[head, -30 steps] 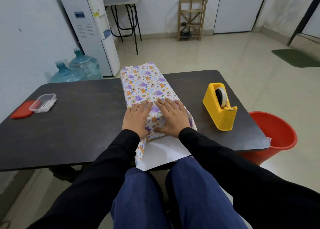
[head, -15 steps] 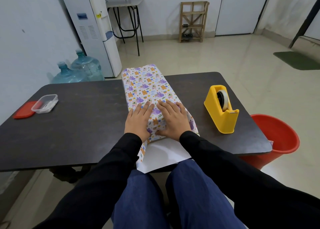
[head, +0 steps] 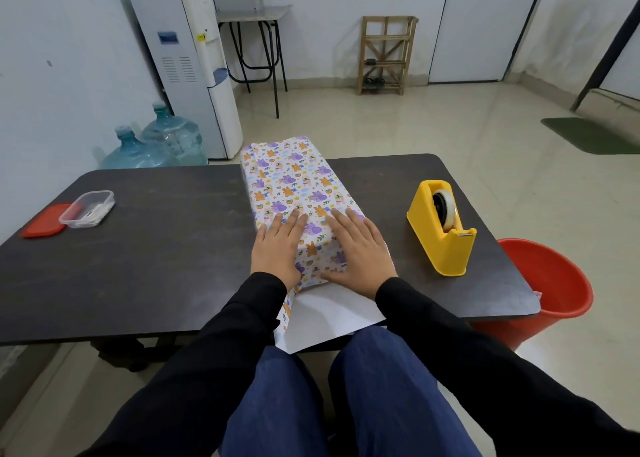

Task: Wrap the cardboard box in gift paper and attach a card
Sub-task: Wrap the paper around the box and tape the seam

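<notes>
Box (head: 294,183) wrapped in cartoon-print gift paper (head: 313,197) lies lengthwise mid-table, far end reaching past the back edge of the dark table (head: 156,249). Both hands flat on the near end of the pkg: left hand (head: 277,249) on near-left corner, fingers straight and together, pressing paper down; right hand (head: 360,249) on near-right side, fingers straight, thumb low against the front face. No curl or pinch on either. White underside of paper flap (head: 329,314) sticks out toward the person, overhanging the near table edge, above blue-trousered knees. Yellow tape dispenser (head: 441,228) stands right of the pkg, apart from it. Clear plastic tub (head: 87,208) w/ red lid (head: 43,220) beside it, touching, at far left. Red bucket (head: 550,290) on floor at table's right.
</notes>
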